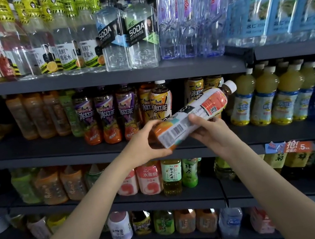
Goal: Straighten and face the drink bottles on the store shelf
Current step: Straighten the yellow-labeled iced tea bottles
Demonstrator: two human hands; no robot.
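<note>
A tea bottle (208, 105) with a white cap and an orange-and-white label lies tilted in the air before the second shelf, cap up to the right, barcode facing me. My left hand (144, 142) grips its base from the left. My right hand (209, 129) holds its middle from below, thumb on the label. Behind it stand iced tea bottles (160, 104) with yellow labels, and a gap shows to their right.
The dark shelf board (52, 150) carries purple-labelled tea bottles (107, 115) at the left and yellow juice bottles (264, 96) at the right. Water and soda bottles (137, 32) fill the shelf above. More drinks (170, 176) line the shelves below.
</note>
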